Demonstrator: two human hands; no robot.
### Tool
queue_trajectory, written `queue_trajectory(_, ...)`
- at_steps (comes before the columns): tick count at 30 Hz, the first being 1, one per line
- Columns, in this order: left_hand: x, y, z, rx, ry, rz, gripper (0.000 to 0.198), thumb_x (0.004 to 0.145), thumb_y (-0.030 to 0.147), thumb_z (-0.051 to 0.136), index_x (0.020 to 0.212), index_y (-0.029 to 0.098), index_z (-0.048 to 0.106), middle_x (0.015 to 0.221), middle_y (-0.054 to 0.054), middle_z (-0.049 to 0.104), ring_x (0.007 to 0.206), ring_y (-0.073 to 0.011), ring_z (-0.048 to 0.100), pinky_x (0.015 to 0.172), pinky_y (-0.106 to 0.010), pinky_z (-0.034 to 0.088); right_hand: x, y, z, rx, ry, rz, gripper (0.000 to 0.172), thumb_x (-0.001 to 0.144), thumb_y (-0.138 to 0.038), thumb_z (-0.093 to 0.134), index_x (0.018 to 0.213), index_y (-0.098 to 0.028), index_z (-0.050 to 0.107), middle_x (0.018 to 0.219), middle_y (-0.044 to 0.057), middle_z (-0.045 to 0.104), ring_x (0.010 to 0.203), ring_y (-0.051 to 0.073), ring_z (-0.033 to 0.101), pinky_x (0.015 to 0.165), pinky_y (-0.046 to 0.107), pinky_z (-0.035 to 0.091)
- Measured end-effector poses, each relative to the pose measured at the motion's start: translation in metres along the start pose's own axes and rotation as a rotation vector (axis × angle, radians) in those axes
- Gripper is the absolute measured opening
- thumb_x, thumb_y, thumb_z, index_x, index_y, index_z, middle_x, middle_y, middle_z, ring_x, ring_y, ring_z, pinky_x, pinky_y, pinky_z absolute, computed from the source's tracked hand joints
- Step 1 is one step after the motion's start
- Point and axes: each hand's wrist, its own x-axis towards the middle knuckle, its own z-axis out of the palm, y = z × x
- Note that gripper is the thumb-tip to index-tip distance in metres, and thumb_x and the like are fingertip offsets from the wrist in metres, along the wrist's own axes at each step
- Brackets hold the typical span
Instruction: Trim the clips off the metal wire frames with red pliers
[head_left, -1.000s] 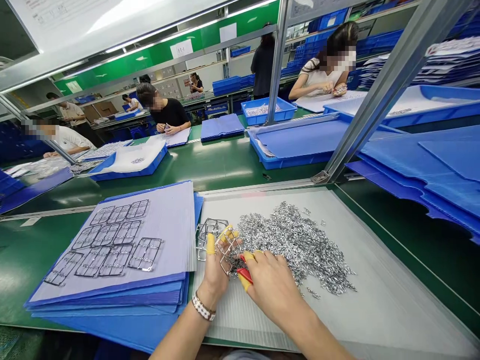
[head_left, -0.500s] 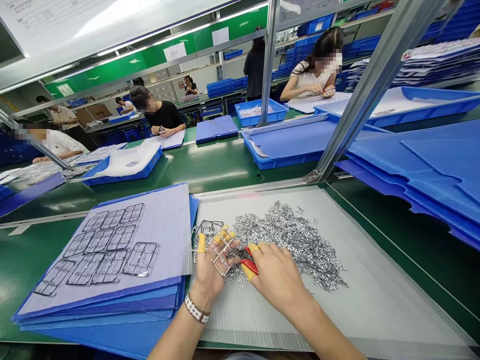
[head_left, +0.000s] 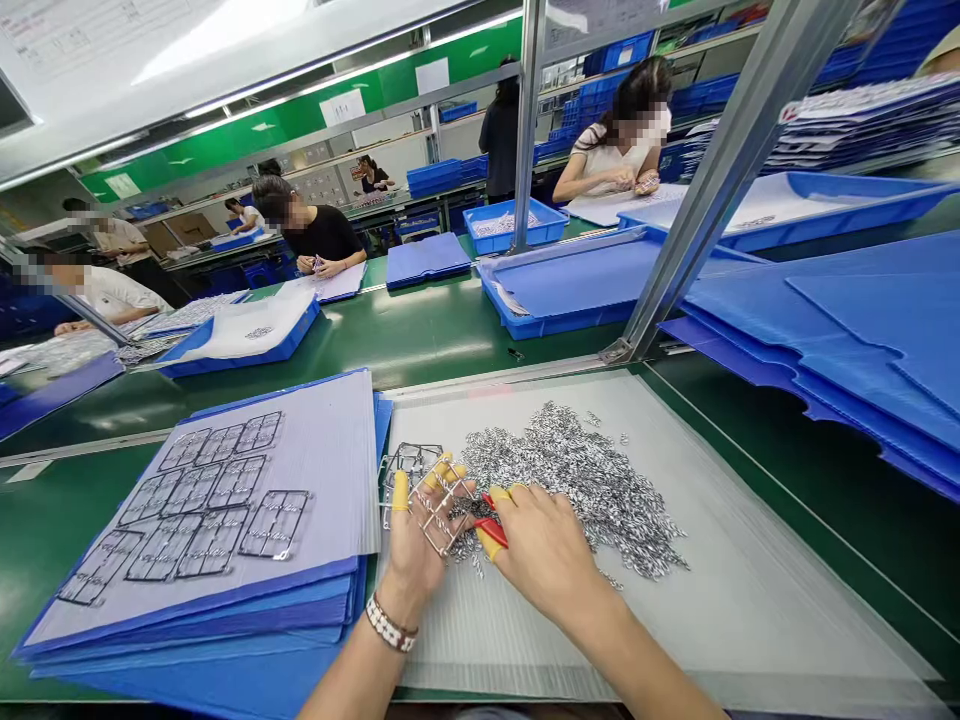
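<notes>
My left hand [head_left: 417, 545], palm up with yellow finger cots, holds a shiny metal-coloured sprue frame [head_left: 442, 512] with small parts across it. My right hand [head_left: 536, 540], also in yellow finger cots, is closed round red-handled cutters [head_left: 491, 530]. The cutters' tips point at the frame's right edge; fingers partly hide them. Behind my hands a heap of small shiny pieces [head_left: 577, 480] covers part of the pale sheet [head_left: 525, 640]. More sprue frames [head_left: 409, 462] lie just behind my left hand.
On the left, several dark sprue frames [head_left: 202, 500] lie on a stack of pale and blue sheets [head_left: 315, 440]. A slanted metal post [head_left: 697, 210] rises beyond the heap. Blue sheets [head_left: 840, 320] are at right. Blue trays [head_left: 562, 320] and seated co-workers [head_left: 315, 230] are across the bench.
The whole view has shifted slightly left. My hands keep nearly the same pose, with the sprue frame and the cutters still held together.
</notes>
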Motion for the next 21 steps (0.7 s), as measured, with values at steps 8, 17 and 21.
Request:
queue_trajectory(8,0.0007,-0.0007,-0.0014,0.022,0.006,0.004,0.058,0.088,0.059,0.039,0.123,0.017,0.059,0.123,-0.015,0.06,0.11,-0.0306,0.057,0.073,-0.037,0.053,0.0013,0.0018,0.0052,0.043,0.003,-0.019,0.02,0.086,-0.034,0.052,0.095,-0.019,0.063,0.092,0.008,0.065,0.09,0.028,0.057,0.076,0.04,0.035)
queue_trajectory(17,0.0012,-0.0032,-0.0043,0.078,0.055,0.012,0.057,0.087,0.059,0.043,0.123,0.017,0.059,0.125,-0.015,0.059,0.113,-0.0306,0.056,0.075,-0.037,0.053,0.0046,-0.0027,0.0038,0.035,-0.025,-0.017,0.017,0.082,-0.028,0.056,0.093,-0.017,0.064,0.091,0.011,0.066,0.089,0.029,0.06,0.075,0.04,0.039)
queue_trajectory(21,0.0002,-0.0028,-0.0027,0.077,0.031,0.017,0.059,0.087,0.06,0.042,0.124,0.017,0.058,0.124,-0.015,0.059,0.112,-0.0304,0.056,0.074,-0.036,0.053,0.0034,-0.0007,0.0003,0.057,-0.057,-0.014,0.016,0.082,-0.025,0.056,0.091,-0.017,0.065,0.087,0.011,0.067,0.084,0.027,0.063,0.072,0.037,0.041)
